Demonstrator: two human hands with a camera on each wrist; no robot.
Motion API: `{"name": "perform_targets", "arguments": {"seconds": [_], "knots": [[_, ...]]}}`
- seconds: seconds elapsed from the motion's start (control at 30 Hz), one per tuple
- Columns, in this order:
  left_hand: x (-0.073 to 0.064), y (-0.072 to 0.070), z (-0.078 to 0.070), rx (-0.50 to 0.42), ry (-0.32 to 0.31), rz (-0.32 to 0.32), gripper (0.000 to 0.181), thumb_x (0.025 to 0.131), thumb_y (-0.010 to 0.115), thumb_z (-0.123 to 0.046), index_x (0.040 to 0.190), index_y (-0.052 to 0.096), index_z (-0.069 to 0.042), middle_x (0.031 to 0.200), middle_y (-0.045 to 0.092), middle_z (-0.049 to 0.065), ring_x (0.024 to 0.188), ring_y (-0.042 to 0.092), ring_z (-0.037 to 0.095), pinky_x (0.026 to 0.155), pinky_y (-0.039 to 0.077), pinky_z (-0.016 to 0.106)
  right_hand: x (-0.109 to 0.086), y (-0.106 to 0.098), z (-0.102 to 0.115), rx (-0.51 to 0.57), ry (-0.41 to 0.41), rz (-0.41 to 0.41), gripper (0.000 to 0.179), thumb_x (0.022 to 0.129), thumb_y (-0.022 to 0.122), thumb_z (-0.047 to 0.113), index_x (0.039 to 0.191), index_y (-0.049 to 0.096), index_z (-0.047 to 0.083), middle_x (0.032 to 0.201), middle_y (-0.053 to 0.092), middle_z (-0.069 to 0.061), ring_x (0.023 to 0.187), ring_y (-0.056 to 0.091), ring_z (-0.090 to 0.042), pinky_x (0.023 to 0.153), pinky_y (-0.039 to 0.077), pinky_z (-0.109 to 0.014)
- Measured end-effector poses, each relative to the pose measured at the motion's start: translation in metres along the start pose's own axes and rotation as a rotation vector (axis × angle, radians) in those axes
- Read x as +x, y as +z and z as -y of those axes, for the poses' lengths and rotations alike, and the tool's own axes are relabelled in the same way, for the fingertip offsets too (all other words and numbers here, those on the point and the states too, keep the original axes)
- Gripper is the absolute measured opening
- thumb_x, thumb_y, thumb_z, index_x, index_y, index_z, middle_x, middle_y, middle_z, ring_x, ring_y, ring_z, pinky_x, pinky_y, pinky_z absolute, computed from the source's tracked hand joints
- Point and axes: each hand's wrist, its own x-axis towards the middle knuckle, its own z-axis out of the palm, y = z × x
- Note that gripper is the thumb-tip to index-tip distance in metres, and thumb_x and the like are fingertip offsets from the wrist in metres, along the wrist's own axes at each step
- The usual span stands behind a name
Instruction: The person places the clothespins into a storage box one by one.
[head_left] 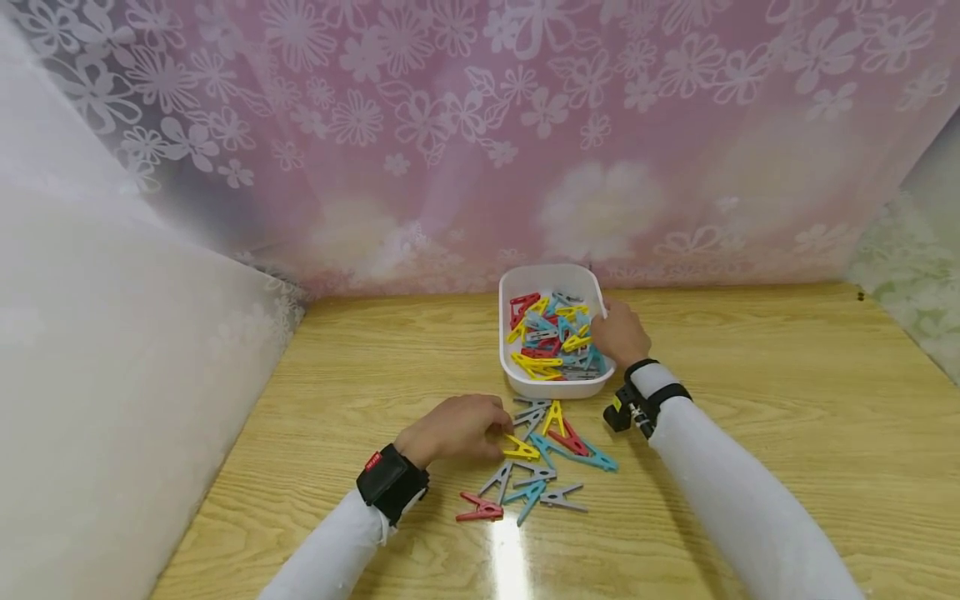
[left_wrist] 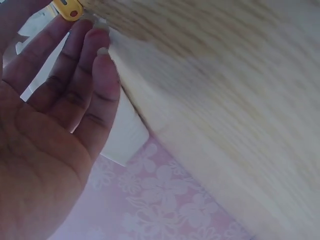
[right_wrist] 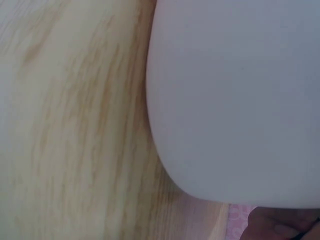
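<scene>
Head view: lower clips (head_left: pixel 543 335) in bin (head_left: pixel 504 333) buried, no. unclear; R hand (head_left: pixel 621 333) fingers partly hid.; red tag (head_left: pixel 372 461) lettering too sm.; sleeves (head_left: pixel 742 500) cut off at btm. L-wrist view: yellow clip (left_wrist: pixel 68 9) cut by top edge, tabletop (left_wrist: pixel 225 100) blurry. R-wrist view: bin cut off top & R.

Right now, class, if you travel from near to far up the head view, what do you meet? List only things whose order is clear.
Front-left red plastic clothespin → yellow plastic clothespin at the left hand → white rectangular plastic tub → pink flower-patterned backdrop.
</scene>
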Motion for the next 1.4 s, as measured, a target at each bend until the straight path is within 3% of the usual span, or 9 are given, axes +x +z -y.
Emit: {"name": "perform_targets", "arguments": {"seconds": [0.13,0.27,0.57,0.8,0.93,1.1,1.4], "knots": [[-0.002,-0.004,0.0,-0.017,-0.025,-0.001,0.023,0.079,0.075,-0.027,0.1,0.071,-0.019,0.09,0.057,-0.009,0.077,0.05,0.006,0.068,0.043,0.023,0.002,0.001,-0.002,0.001,0.0,0.012,0.05,0.1,0.037,0.021,0.145,0.034,0.0,0.127,0.054,-0.024,0.104,0.059,-0.037,0.082,0.049,-0.052],[-0.008,-0.019,0.001,-0.057,-0.06,-0.028,0.023,0.08,0.075,-0.028,0.1,0.071,-0.019,0.093,0.062,-0.008,0.081,0.054,0.007,0.072,0.046,0.025,0.003,0.001,-0.004,0.003,-0.001,0.012,0.051,0.1,0.037,0.021,0.146,0.033,0.0,0.128,0.053,-0.025,0.104,0.059,-0.037,0.081,0.049,-0.051],[-0.018,-0.053,0.014,-0.101,-0.1,-0.245,0.028,0.081,0.077,-0.029,0.102,0.069,-0.012,0.094,0.066,0.001,0.084,0.06,0.019,0.073,0.047,0.03,0.002,-0.002,-0.004,0.01,-0.006,0.0,0.05,0.1,0.038,0.021,0.145,0.033,-0.001,0.129,0.053,-0.025,0.105,0.058,-0.037,0.083,0.048,-0.053],[-0.01,-0.058,0.019,-0.142,-0.121,-0.3,0.029,0.083,0.074,-0.031,0.103,0.069,-0.01,0.093,0.065,0.002,0.084,0.059,0.021,0.071,0.045,0.031,0.001,-0.002,-0.003,0.004,-0.013,-0.013,0.049,0.1,0.038,0.02,0.145,0.035,0.0,0.126,0.055,-0.024,0.104,0.059,-0.037,0.082,0.048,-0.052],[-0.001,-0.06,0.021,-0.152,-0.138,-0.356,0.029,0.083,0.074,-0.031,0.103,0.069,-0.01,0.094,0.065,0.002,0.084,0.058,0.02,0.07,0.045,0.031,0.001,0.0,-0.003,0.008,-0.025,-0.003,0.049,0.1,0.038,0.02,0.144,0.036,-0.001,0.125,0.055,-0.024,0.104,0.059,-0.036,0.081,0.048,-0.051],[0.022,-0.066,0.022,-0.149,-0.156,-0.418,0.029,0.084,0.072,-0.033,0.103,0.069,-0.011,0.096,0.066,0.002,0.084,0.058,0.016,0.07,0.046,0.03,0.0,0.001,-0.003,0.014,-0.022,0.003,0.05,0.1,0.038,0.02,0.145,0.035,0.0,0.126,0.055,-0.024,0.104,0.059,-0.036,0.081,0.048,-0.051],[0.065,-0.08,0.017,-0.15,-0.132,-0.425,0.029,0.085,0.072,-0.034,0.102,0.069,-0.01,0.095,0.065,0.006,0.078,0.054,0.013,0.064,0.046,0.028,-0.003,0.001,-0.003,0.011,-0.015,-0.016,0.05,0.1,0.038,0.02,0.146,0.034,0.001,0.127,0.055,-0.023,0.104,0.059,-0.036,0.08,0.049,-0.052]]}}
